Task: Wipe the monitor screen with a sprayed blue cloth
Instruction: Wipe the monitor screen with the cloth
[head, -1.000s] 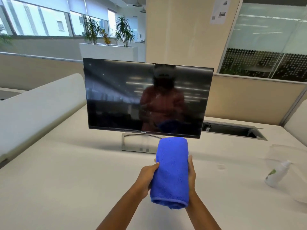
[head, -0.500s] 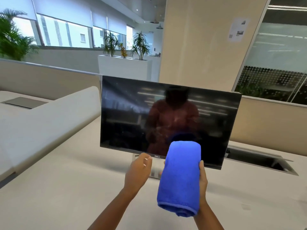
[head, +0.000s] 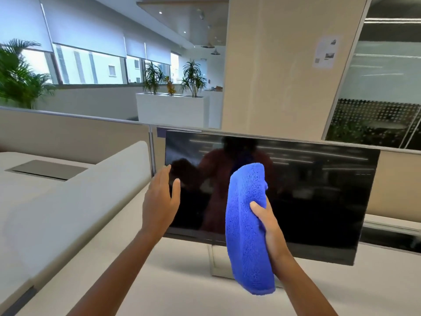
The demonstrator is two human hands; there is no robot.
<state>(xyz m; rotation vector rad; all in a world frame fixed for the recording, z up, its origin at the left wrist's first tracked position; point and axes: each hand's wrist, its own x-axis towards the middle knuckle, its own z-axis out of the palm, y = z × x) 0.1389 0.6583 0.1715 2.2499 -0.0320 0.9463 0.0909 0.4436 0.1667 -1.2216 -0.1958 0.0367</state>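
Observation:
A dark monitor (head: 319, 190) stands on a silver stand on the white desk (head: 177, 281), its screen off and reflecting a person. My right hand (head: 270, 229) grips a folded blue cloth (head: 247, 226) and holds it upright in front of the screen's middle; whether the cloth touches the glass I cannot tell. My left hand (head: 160, 199) is raised with fingers straight at the monitor's left edge, holding nothing.
A white padded divider (head: 68, 206) runs along the desk's left side. A cable hatch (head: 391, 240) lies in the desk behind the monitor's right end. Beige partitions, a pillar and planters stand behind.
My left hand let go of the cloth and rose to the monitor's left edge. My right hand lifted the cloth up in front of the screen. The view moved closer.

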